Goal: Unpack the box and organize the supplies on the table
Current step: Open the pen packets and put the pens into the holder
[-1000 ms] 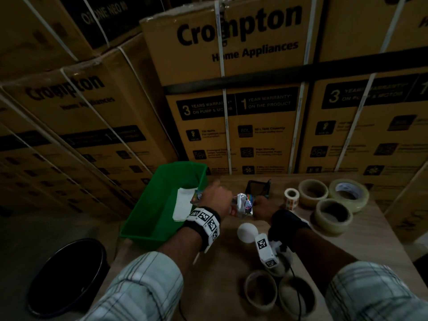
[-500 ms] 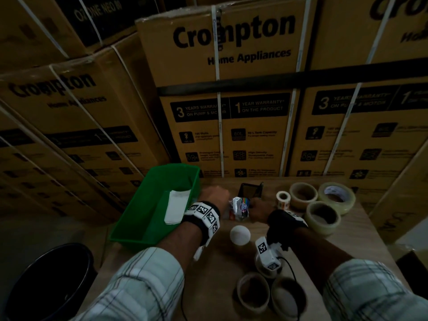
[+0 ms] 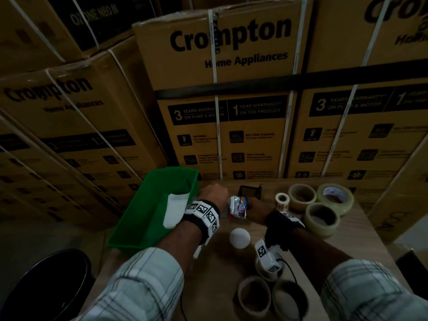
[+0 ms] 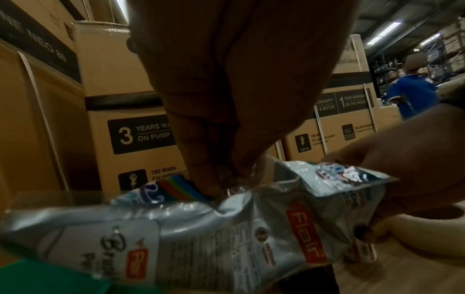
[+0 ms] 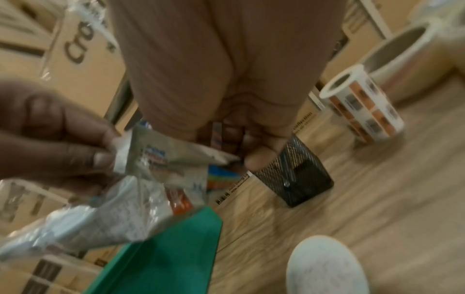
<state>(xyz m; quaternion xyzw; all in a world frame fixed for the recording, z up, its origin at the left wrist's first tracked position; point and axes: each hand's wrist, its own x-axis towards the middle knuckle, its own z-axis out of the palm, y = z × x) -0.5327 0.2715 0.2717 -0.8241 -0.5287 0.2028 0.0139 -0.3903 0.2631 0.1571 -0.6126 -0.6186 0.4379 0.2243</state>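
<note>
A crumpled silver pen packet (image 3: pixel 236 206) with a red Flair label (image 4: pixel 305 236) is held above the wooden table (image 3: pixel 222 269), between the green bin (image 3: pixel 148 218) and a black mesh holder (image 3: pixel 250 192). My left hand (image 3: pixel 214 193) pinches the packet's top edge with its fingertips (image 4: pixel 214 183). My right hand (image 3: pixel 254 205) pinches the other end of the packet (image 5: pixel 161 159), thumb (image 5: pixel 259 159) on its corner. A white folded sheet (image 3: pixel 174 210) lies inside the bin.
A white ball (image 3: pixel 239 237) lies near my right wrist. A label roll (image 3: pixel 282 201) and three tape rolls (image 3: pixel 322 218) stand at the right, two more rolls (image 3: pixel 254 295) at the front edge. Stacked cartons (image 3: pixel 231 126) wall the back. A black bucket (image 3: pixel 46 286) is on the floor.
The head view has shifted a little. Both hands still hold the packet in about the same place beside the bin.
</note>
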